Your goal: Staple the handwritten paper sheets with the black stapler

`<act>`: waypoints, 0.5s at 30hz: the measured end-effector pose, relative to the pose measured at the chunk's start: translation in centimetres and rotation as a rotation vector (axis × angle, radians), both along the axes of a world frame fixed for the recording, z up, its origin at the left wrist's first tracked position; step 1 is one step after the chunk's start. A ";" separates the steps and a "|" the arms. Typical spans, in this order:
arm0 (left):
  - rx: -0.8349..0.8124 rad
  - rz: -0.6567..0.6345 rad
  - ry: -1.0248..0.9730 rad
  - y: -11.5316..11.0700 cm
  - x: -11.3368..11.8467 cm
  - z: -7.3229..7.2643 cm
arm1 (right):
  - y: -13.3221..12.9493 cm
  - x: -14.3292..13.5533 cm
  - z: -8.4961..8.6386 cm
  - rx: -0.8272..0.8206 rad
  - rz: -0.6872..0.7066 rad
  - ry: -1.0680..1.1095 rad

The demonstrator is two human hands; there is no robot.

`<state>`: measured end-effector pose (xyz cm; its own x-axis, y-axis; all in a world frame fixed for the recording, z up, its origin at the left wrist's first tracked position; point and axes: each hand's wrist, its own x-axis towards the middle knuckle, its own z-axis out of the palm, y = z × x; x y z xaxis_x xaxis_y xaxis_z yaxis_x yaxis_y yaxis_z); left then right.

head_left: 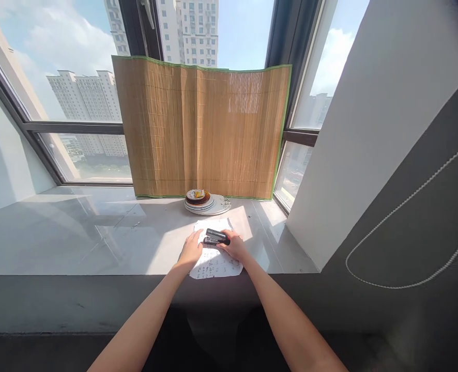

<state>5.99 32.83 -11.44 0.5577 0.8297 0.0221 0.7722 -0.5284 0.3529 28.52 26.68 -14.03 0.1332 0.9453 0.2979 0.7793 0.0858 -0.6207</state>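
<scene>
Stapler [217,236], black, lies crosswise over the far half of a handwritten paper [218,267] on the windowsill [77,248]. The right hand [234,245] is clamped on its right end, with the fingers wrapped around it; that grip probably leaves the left end free, where the upper and lower arms seem to stand apart. The left hand [191,251] rests at the paper's left edge, fingertips just beside the stapler's free end, likely to steady the sheet; whether its fingers pinch anything, or touch the stapler, I cannot tell.

Beyond the paper, a stack of plates [199,207] sits at the foot of a bamboo mat [213,134]. The mat stands upright against the window, perhaps as a sunshade, and the plates may keep its lower edge from sliding; contact between them is hard to judge.

The mat hides the middle of the window. Both hands cover parts of the paper, the writing is too small to read, and it is unclear whether there is one sheet or several. The right fingers hide the stapler's right end. The forearms run out of view at the near side, where everything below the windowsill sinks into shadow.
</scene>
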 end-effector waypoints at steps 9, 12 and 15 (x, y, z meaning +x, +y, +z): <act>0.080 -0.055 0.035 0.9 -3.8 -0.5 | -0.9 1.6 0.4 0.080 -0.261 0.139; 0.085 -0.045 0.025 0.8 -3.7 -0.6 | -3.0 4.6 0.2 0.101 -0.425 0.177; 0.087 -0.038 0.011 0.8 -3.4 -0.7 | -5.2 7.9 -0.2 0.094 -0.409 0.153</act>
<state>2.55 33.66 -12.13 0.5891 0.8034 0.0869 0.7548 -0.5855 0.2959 36.43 21.44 -14.20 0.5396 0.7756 0.3276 0.6609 -0.1491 -0.7355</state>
